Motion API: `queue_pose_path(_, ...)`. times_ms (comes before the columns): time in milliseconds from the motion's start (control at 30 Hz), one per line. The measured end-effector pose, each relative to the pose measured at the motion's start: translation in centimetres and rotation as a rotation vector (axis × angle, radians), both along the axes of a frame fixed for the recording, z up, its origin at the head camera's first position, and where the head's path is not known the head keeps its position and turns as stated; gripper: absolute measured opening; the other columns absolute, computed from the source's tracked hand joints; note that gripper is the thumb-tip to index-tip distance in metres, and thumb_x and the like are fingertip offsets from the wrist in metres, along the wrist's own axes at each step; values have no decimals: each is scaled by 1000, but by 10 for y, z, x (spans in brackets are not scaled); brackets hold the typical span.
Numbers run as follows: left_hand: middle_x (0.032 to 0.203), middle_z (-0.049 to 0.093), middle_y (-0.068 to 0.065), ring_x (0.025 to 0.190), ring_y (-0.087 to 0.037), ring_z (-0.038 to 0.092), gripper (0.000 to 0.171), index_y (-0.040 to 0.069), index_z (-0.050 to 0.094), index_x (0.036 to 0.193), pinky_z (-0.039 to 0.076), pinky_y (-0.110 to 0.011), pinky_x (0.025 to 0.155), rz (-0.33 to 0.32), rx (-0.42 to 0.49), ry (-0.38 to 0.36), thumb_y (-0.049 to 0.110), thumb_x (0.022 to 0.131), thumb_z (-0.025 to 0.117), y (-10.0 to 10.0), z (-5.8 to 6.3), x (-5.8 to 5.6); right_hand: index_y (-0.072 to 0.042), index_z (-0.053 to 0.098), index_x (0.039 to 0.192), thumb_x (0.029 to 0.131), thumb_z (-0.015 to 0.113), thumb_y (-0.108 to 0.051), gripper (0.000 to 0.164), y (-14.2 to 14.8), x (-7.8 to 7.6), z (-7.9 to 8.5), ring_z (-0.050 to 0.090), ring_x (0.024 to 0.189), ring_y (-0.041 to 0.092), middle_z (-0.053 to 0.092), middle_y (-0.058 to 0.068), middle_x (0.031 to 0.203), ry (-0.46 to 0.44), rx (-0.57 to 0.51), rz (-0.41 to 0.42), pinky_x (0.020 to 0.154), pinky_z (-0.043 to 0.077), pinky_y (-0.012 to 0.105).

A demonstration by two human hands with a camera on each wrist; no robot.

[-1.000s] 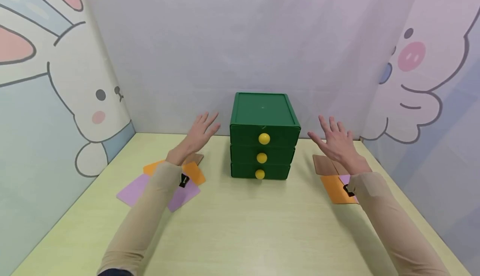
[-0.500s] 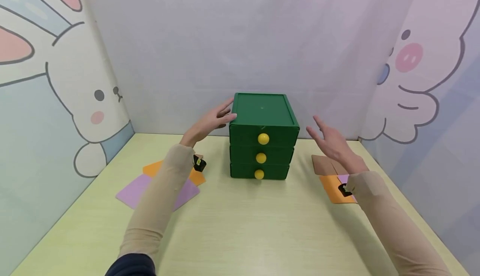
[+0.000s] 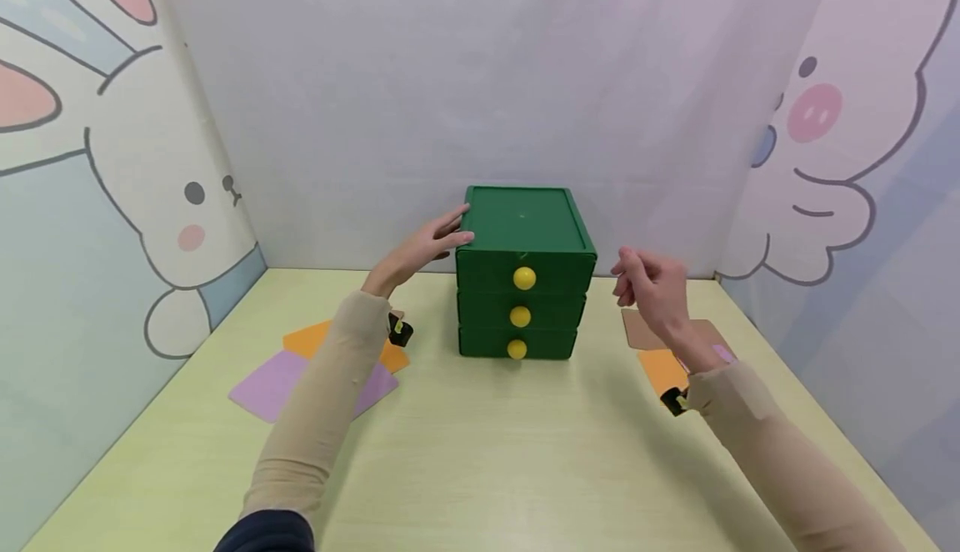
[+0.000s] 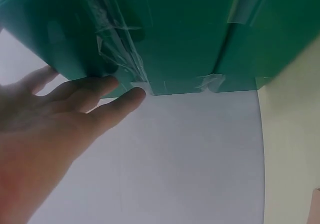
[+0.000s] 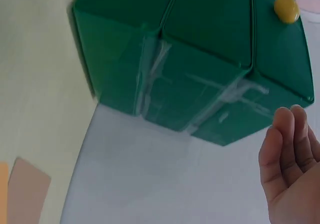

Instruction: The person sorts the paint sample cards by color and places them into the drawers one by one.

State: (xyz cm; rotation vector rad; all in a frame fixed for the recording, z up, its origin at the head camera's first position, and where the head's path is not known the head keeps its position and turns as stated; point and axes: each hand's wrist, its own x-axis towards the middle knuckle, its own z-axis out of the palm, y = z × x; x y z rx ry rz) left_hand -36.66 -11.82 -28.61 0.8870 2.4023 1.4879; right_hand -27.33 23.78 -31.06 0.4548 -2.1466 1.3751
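A green chest of drawers [image 3: 525, 218] with three drawers stands mid-table. On the drawer fronts are a top yellow knob [image 3: 524, 278], a middle yellow knob [image 3: 520, 316] and a bottom yellow knob [image 3: 517, 349]. My left hand [image 3: 422, 250] lies with extended fingers at the chest's upper left edge, thumb along the top rim. In the left wrist view, its fingertips overlap the taped green side wall [image 4: 175, 44]. Apart from the chest, to its right, my right hand [image 3: 656, 289] is raised with loosely bent fingers and holds nothing. All drawers are pushed in.
Purple paper [image 3: 270, 385] and orange paper [image 3: 307, 338] lie under my left forearm. Brown paper [image 3: 640, 331] and another orange sheet [image 3: 660, 368] lie below my right wrist. Cartoon-printed cloth walls [image 3: 360, 102] enclose the table [image 3: 480, 460] on three sides.
My left hand has moved right, from beside the chest onto its upper left edge. The right hand's spread fingers have bent inward, and the hand has turned.
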Motion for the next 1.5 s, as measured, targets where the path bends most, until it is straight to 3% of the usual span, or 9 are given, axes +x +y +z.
queue_pose_path(67, 164, 11, 5, 151, -20, 15, 70, 33, 13, 156, 29, -51, 117, 0, 2, 2, 44, 98, 50, 0, 0, 0, 8, 66, 79, 101, 48, -13, 36, -13, 9, -1, 57, 44, 26, 60, 22, 60, -28, -58, 60, 47, 54, 27)
queue_pose_path(200, 163, 12, 7, 151, -19, 17, 70, 33, 13, 155, 28, -50, 117, 6, -7, 11, 45, 97, 50, -1, 0, 1, 13, 66, 87, 102, 48, -24, 43, -38, 18, -10, 58, 45, 24, 64, 10, 59, -170, -111, 173, 48, 55, 33)
queue_pose_path(300, 163, 13, 8, 150, -19, 18, 69, 34, 14, 155, 28, -50, 118, 14, -16, 24, 46, 97, 50, -2, -1, 0, 13, 65, 98, 101, 48, -37, 53, -55, 15, -19, 60, 47, 20, 66, 1, 62, -315, -147, 259, 51, 56, 35)
queue_pose_path(467, 163, 13, 8, 150, -19, 18, 69, 35, 14, 155, 25, -51, 118, 21, -32, 43, 48, 97, 49, -2, -2, 1, 10, 62, 114, 96, 50, -52, 65, -81, 9, -27, 61, 48, 16, 69, 1, 68, -542, -268, 369, 54, 57, 32)
queue_pose_path(567, 163, 14, 7, 150, -20, 19, 70, 34, 14, 155, 24, -52, 118, 27, -46, 55, 49, 97, 49, -2, -2, 0, 9, 60, 119, 94, 52, -56, 70, -93, 8, -26, 60, 48, 14, 71, 1, 70, -624, -353, 406, 54, 56, 30)
queue_pose_path(900, 162, 17, 5, 150, -19, 20, 69, 36, 16, 154, 22, -53, 119, 48, -61, 60, 51, 96, 50, -2, -2, 1, 10, 58, 116, 95, 49, -55, 69, -110, 8, -18, 57, 50, 11, 68, -3, 66, -699, -466, 431, 55, 52, 23)
queue_pose_path(1300, 163, 14, 6, 150, -21, 19, 71, 32, 16, 155, 20, -54, 119, 51, -38, 55, 50, 96, 49, -2, -3, 4, 10, 58, 109, 95, 51, -54, 65, -113, 8, -18, 52, 49, 10, 64, -3, 62, -702, -472, 397, 52, 47, 21)
queue_pose_path(1500, 163, 13, 7, 151, -22, 17, 68, 34, 15, 155, 19, -55, 119, 37, -37, 51, 48, 98, 48, -1, -3, 3, 4, 60, 101, 96, 50, -52, 56, -112, 11, -15, 52, 49, 10, 63, -2, 62, -702, -470, 395, 53, 48, 21)
